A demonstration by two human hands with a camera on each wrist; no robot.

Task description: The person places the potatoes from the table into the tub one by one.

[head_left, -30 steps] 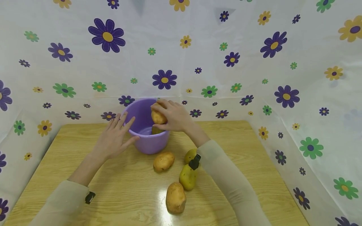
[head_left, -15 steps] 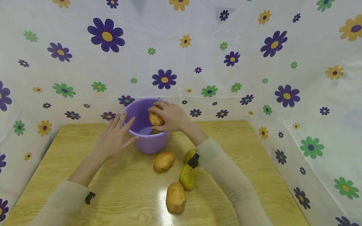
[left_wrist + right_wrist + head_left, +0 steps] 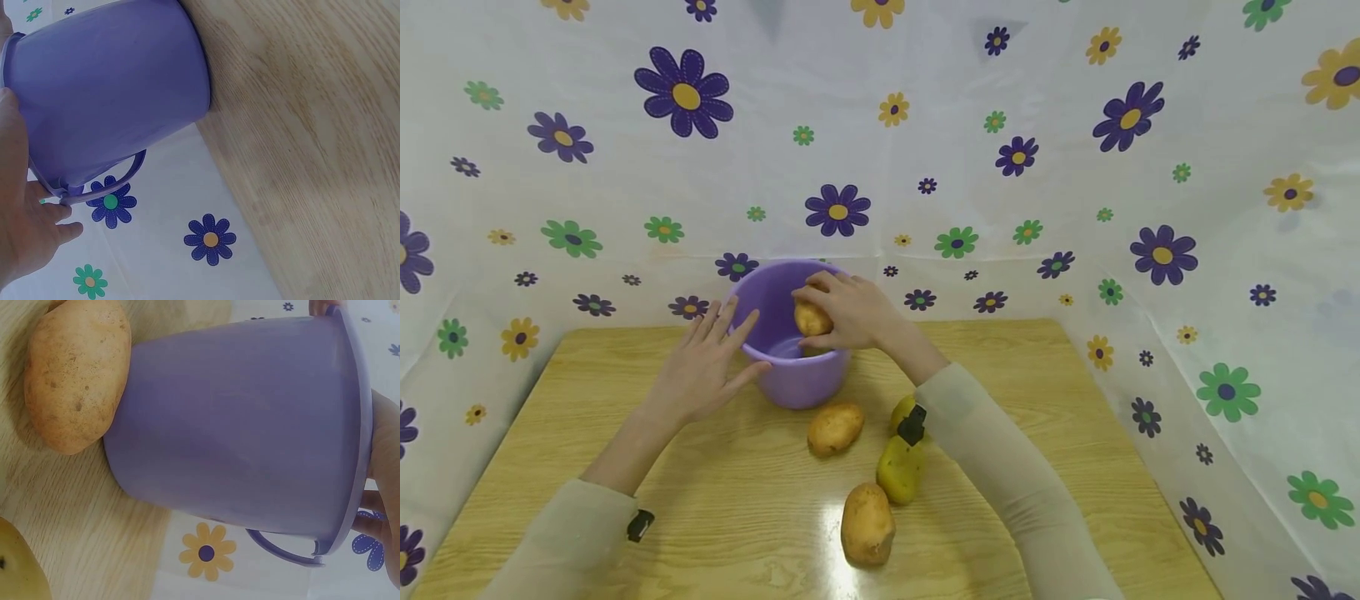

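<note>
A purple bucket (image 3: 801,383) stands toward the back of the table. My left hand (image 3: 700,371) rests against its left rim, fingers spread and mostly straight, the thumb on the near side. Inside the bucket's mouth, at the right, my right hand (image 3: 857,312) grips a potato (image 3: 812,318). Below that potato something darker shows at the bucket's inner side, mostly hidden by the hand. In the right wrist view, a potato (image 3: 78,375) lies on the table close against the bucket's base, while the right hand (image 3: 386,469) is partly hidden behind the rim.
Another potato (image 3: 867,525) lies nearer the front of the table (image 3: 722,517). Beside it are a yellow-green pear-like fruit (image 3: 899,469) and a second one (image 3: 902,410), partly covered by the right wrist strap. A flowered sheet (image 3: 925,75) hangs behind and at both sides.
My right hand has sunk slightly down and left into the bucket with the potato. The left hand stays on the rim, and the items on the table have not moved.
</note>
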